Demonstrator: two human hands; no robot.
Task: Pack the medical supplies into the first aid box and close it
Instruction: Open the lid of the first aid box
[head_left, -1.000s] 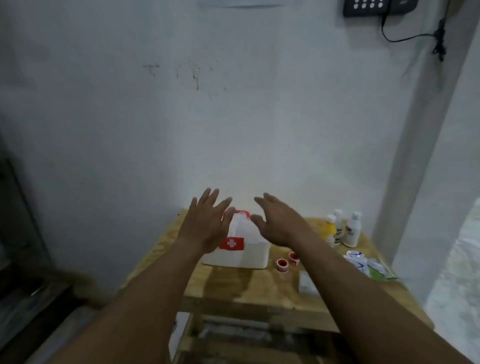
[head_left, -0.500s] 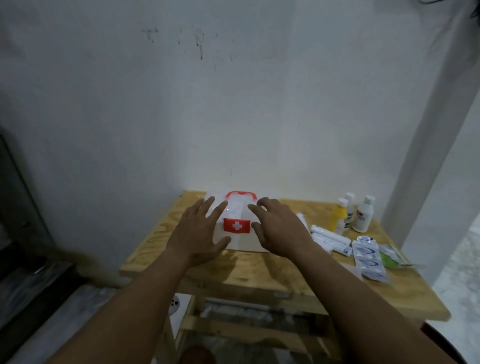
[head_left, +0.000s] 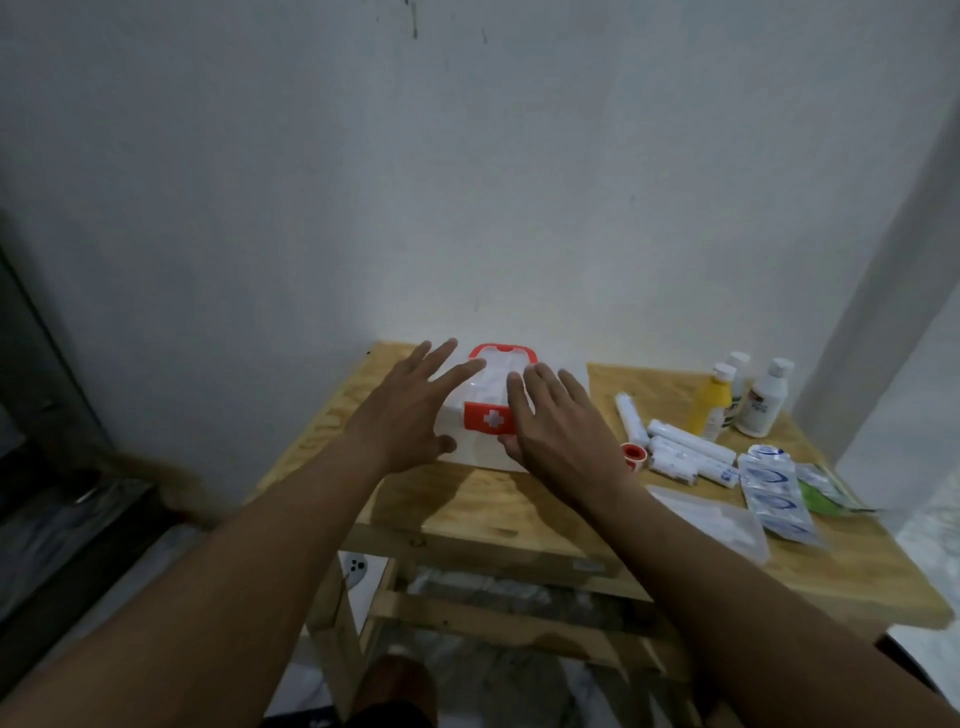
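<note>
First aid box (head_left: 488, 395), lid down, sits mid-frame on the counter (head_left: 519, 514), between the hands. Left hand (head_left: 410, 415) flanks its left side, right hand (head_left: 558, 431) its right; fingers of both spread, gripping nothing. Bandage rolls (head_left: 685, 452) lie right of box, nearer right hand.
</note>
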